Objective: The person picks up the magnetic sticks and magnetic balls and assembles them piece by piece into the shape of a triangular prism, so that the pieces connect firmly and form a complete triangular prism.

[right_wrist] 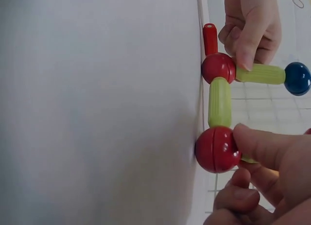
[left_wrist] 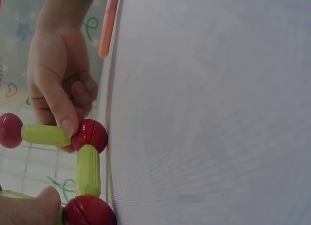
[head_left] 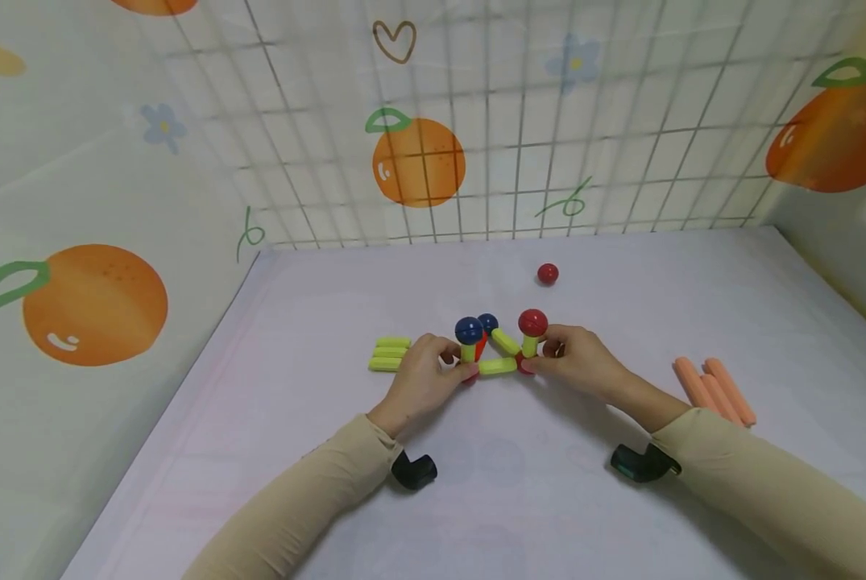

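A frame of magnetic rods and balls stands on the table between the hands. My left hand pinches an upright yellow-green rod low down, beside its red base ball; a blue ball caps it. My right hand pinches another upright yellow-green rod where it meets a red base ball, with a red ball on top. A lying yellow-green rod joins both base balls. Behind, a diagonal yellow-green rod and a partly hidden red rod run toward another blue ball.
Several yellow-green rods lie just left of the left hand. A loose red ball sits farther back. Orange rods lie at the right, near the right forearm. A patterned curtain rises behind the table.
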A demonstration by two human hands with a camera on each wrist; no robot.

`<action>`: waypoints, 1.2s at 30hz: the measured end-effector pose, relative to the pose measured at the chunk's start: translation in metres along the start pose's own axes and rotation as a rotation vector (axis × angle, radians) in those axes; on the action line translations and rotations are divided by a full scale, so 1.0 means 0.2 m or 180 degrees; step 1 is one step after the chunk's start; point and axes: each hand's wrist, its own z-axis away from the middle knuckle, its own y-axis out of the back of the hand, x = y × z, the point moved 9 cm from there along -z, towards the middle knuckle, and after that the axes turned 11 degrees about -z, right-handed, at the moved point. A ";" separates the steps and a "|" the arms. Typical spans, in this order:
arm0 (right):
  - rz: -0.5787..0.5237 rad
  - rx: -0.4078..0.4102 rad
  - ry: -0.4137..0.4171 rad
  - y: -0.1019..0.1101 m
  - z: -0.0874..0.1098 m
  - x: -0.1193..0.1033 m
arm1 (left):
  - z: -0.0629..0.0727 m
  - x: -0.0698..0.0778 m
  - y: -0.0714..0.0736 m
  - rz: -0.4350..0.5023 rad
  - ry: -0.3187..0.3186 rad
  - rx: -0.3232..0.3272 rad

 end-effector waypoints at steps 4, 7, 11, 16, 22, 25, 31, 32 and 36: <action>0.0008 0.0009 0.0001 0.00 0.01 0.00 | 0.00 -0.01 0.00 0.0018 0.0018 -0.0015; 0.0019 0.0023 0.0004 0.00 0.02 0.00 | 0.00 -0.01 0.01 0.0012 -0.0001 -0.0011; 0.0022 0.0039 -0.0037 0.00 0.03 0.00 | 0.00 0.00 0.01 0.0002 -0.0043 -0.0003; -0.0012 0.0055 -0.0147 0.00 0.04 0.03 | 0.00 0.00 -0.01 0.0004 -0.0081 -0.0003; -0.0022 0.0154 -0.0198 0.10 0.12 0.05 | 0.00 0.00 -0.01 0.0030 -0.0140 0.0075; -0.0008 0.0366 -0.0227 0.24 0.21 0.08 | 0.01 -0.01 -0.02 0.0051 -0.0131 0.0075; 0.0063 0.0869 -0.0465 0.59 0.50 0.24 | 0.02 -0.01 0.00 0.0131 -0.0121 0.0124; 0.0086 0.0949 -0.0524 0.63 0.55 0.28 | 0.02 -0.01 0.01 0.0141 -0.0135 0.0138; 0.0467 0.1179 -0.0695 0.74 0.70 0.42 | 0.02 0.00 0.01 0.0197 -0.0175 0.0165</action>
